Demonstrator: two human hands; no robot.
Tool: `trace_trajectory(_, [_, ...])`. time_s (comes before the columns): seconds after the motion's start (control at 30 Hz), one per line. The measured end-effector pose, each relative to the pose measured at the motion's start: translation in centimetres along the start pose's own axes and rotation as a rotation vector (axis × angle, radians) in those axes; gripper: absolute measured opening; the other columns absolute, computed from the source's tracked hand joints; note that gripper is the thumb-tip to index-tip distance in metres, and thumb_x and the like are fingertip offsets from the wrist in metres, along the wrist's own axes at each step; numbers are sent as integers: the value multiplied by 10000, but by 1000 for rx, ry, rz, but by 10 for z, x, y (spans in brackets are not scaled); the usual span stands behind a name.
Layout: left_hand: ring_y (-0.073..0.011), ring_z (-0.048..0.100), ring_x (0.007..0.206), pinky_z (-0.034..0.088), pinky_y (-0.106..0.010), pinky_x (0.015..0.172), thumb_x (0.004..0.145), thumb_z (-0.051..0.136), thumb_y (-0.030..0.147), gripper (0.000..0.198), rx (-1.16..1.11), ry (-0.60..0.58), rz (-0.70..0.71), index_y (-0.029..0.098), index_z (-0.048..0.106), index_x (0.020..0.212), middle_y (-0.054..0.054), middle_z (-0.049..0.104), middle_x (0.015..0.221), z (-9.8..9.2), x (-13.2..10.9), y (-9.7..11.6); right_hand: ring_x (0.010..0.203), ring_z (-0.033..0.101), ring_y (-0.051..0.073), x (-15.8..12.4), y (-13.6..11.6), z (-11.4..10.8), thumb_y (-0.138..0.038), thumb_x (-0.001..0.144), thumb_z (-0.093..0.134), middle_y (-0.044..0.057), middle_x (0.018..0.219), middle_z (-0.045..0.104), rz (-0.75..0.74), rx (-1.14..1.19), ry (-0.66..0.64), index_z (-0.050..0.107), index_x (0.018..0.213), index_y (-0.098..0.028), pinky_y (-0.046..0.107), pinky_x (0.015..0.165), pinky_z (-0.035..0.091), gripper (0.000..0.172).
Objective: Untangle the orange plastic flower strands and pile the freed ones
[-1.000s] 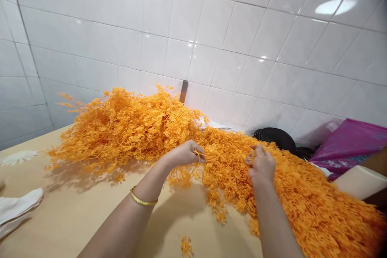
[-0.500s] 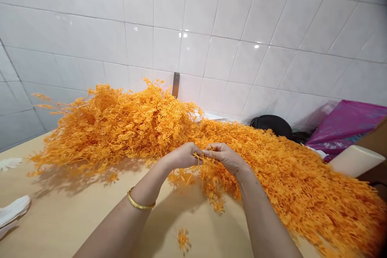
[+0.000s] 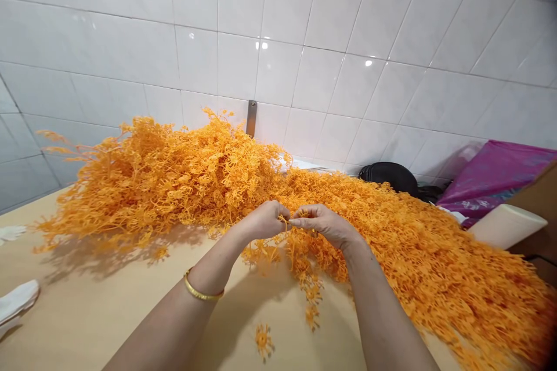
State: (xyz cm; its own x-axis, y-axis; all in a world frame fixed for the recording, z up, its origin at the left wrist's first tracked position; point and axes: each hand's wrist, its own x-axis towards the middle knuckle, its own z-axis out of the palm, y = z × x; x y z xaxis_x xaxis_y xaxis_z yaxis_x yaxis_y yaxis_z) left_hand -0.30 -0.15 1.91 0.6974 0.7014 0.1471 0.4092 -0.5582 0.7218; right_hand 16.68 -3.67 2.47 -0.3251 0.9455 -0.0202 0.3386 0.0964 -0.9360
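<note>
The left hand (image 3: 266, 220) and the right hand (image 3: 324, 225) met fingertip to fingertip above the middle of the worktop (image 3: 174, 307), each pinching a thin orange stem (image 3: 285, 221). The stem lay between the two sets of fingertips, and its short visible length ran roughly crosswise, from one hand to the other; its ends were hidden in the fingers. Below the right hand, an orange sprig (image 3: 311, 295) trailed with its long axis toward the worktop's near side, its tip pointing that way; whether it joined the stem could not be told. An orange heap (image 3: 183, 179) rose toward the back edge on the left, and a lower orange spread (image 3: 418, 261) reached toward the near right corner. One loose orange floret (image 3: 263, 341) lay nearer the front, between the forearms.
</note>
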Motion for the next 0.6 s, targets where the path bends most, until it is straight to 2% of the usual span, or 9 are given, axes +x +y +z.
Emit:
trace_trajectory(0.07, [-70, 280, 474, 229, -204, 444, 638, 473, 275, 163, -5, -16, -11, 135, 542, 592, 36, 341, 484, -1, -2, 3, 463, 266, 47, 0, 0, 0, -430, 634, 602, -48, 527, 376, -12, 3, -3, 531, 619, -145, 208, 431, 183, 294])
trace_trajectory(0.17, [-68, 270, 458, 228, -208, 440, 639, 492, 360, 229, -42, -16, -52, 140, 518, 582, 40, 321, 478, -2, -5, 7, 447, 285, 51, 1, 2, 0, -512, 689, 498, -33, 527, 404, -24, 91, 53, 513, 586, -145, 208, 419, 197, 382])
trace_trajectory(0.27, [-63, 255, 441, 215, -210, 427, 626, 510, 402, 272, -61, 7, -75, 145, 483, 541, 44, 303, 466, -3, -5, 9, 448, 323, 62, -1, 1, -1, -572, 681, 456, -20, 532, 430, -14, 154, 100, 529, 598, -147, 208, 416, 226, 439])
trace_trajectory(0.5, [-58, 228, 433, 169, -214, 417, 607, 547, 365, 238, -81, 35, -66, 145, 502, 527, 54, 274, 444, 2, -1, 1, 458, 314, 47, -4, -5, -1, -419, 618, 615, -36, 521, 438, -29, 6, -1, 561, 590, -136, 201, 431, 210, 289])
trace_trajectory(0.53, [-56, 220, 430, 165, -216, 418, 604, 553, 371, 249, -92, 32, -77, 146, 488, 517, 56, 264, 441, 3, -1, 1, 452, 314, 47, -2, -4, -1, -416, 618, 614, -36, 511, 443, -37, 9, 46, 555, 572, -135, 204, 430, 210, 290])
trace_trajectory(0.6, [-51, 210, 422, 162, -219, 421, 604, 560, 392, 282, -159, 42, -89, 151, 452, 505, 61, 253, 439, 4, -1, 2, 444, 323, 49, 4, -3, 1, -428, 612, 607, -33, 515, 461, -62, 76, 270, 532, 549, -141, 208, 426, 220, 303])
